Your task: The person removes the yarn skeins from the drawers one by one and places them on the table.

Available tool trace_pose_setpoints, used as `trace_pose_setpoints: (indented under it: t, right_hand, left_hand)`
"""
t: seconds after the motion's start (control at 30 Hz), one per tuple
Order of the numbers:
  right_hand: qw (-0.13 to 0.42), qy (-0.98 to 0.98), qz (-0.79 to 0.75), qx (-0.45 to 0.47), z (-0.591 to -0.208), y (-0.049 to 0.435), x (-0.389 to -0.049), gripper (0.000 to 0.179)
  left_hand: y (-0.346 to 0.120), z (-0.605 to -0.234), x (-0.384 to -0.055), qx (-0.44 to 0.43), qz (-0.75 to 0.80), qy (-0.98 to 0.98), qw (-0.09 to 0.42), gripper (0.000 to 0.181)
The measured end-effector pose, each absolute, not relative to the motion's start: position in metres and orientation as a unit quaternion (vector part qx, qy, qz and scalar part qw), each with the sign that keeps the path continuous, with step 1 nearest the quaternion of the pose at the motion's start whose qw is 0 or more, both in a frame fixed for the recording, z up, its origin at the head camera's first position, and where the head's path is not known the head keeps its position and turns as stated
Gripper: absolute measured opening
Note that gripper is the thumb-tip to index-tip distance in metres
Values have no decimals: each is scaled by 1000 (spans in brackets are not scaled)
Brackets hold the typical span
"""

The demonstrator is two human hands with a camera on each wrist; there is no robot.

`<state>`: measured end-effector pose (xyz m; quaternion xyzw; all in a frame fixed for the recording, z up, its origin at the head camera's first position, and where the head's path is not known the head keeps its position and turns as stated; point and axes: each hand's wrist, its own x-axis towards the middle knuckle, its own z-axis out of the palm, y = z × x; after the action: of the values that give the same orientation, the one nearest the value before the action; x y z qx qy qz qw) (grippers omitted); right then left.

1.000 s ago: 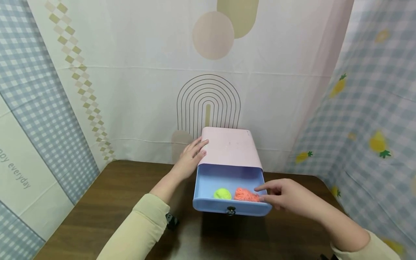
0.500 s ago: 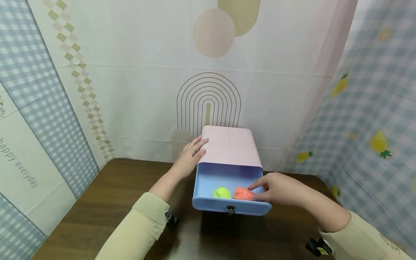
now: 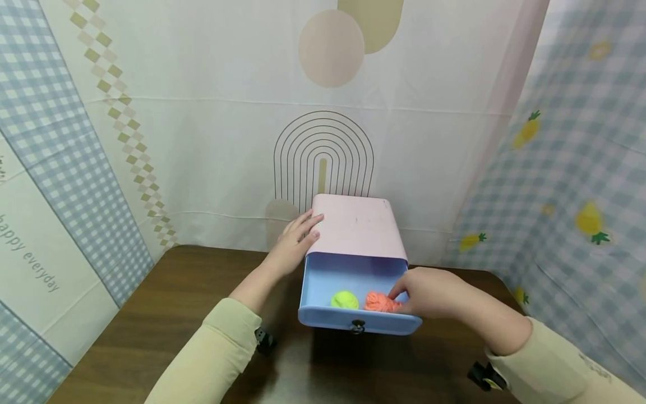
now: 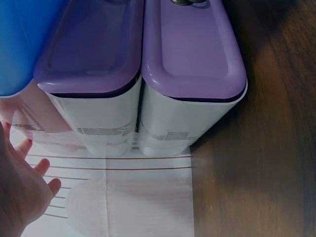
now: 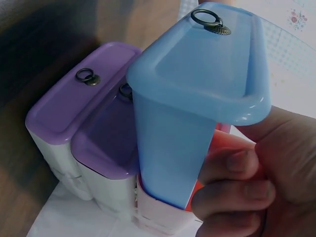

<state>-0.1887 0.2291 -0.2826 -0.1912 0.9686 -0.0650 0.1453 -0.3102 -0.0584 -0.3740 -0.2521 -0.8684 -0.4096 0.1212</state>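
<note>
A pink drawer unit (image 3: 355, 225) stands on the table with its blue top drawer (image 3: 323, 318) pulled out. Inside, near the drawer front, lie a neon yellow-green ball (image 3: 345, 299) and a ball of orange yarn (image 3: 377, 302). My right hand (image 3: 434, 290) reaches over the drawer's right wall and pinches the orange yarn between thumb and index finger; its other fingers curl outside that wall in the right wrist view. My left hand (image 3: 292, 244) rests on the unit's upper left edge, fingers extended. The palm side of the left hand is partly hidden.
Beneath the blue drawer, two purple-fronted drawers (image 4: 190, 44) are closed in white casings, each with a ring pull. The dark wooden table (image 3: 202, 292) surrounds the unit. A patterned curtain (image 3: 222, 157) hangs close behind it, with checked cloth (image 3: 570, 185) at the right.
My right hand has moved left and inward over the drawer wall, and its fingers have closed on the orange yarn. The left hand stays in place.
</note>
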Motion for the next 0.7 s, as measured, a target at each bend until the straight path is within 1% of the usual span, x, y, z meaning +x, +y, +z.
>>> trace_pose_setpoints:
  t: [0.13, 0.27, 0.43, 0.5, 0.7]
  right_hand:
    - [135, 969, -44, -203, -284, 228, -190, 19]
    - [128, 972, -39, -191, -287, 227, -190, 19]
    - [116, 974, -62, -183, -290, 228, -189, 9]
    - [107, 973, -68, -192, -291, 228, -189, 2]
    - [80, 968, -73, -225, -292, 232, -188, 28]
  left_hand:
    - [-58, -374, -309, -252, -406, -870, 119, 54]
    - [-58, -374, -309, -253, -408, -870, 116, 54]
    - [-58, -373, -308, -253, -414, -867, 113, 53]
    - [-58, -373, -308, -253, -416, -866, 112, 53]
    - [-58, -373, -309, -252, -412, -868, 113, 53]
